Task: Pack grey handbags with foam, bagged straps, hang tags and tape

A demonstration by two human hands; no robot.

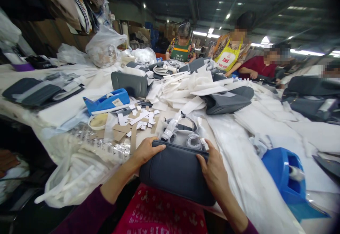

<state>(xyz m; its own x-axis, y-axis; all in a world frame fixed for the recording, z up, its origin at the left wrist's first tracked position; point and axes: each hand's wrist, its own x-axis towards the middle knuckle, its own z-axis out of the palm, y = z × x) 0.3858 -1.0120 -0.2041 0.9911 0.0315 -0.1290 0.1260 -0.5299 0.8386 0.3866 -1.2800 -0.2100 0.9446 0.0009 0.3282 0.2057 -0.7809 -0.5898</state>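
A dark grey handbag (177,172) stands at the table's front edge, close to my body. My left hand (148,150) grips its upper left corner, thumb on the front face and fingers behind the rim. At the upper right, my right hand (212,163) holds the same bag, with the thumb in front and the fingers over the top edge. Behind the rim lie plastic-wrapped straps (195,140), coiled and bound in clear film. The bag's inside is hidden from me.
Blue tape dispensers stand at left (107,101) and right (284,177). Paper scraps (143,118) and a tape roll (98,121) lie left of the bag. White foam strips (186,85) and more grey bags (230,101) are piled beyond. Several co-workers sit across the table.
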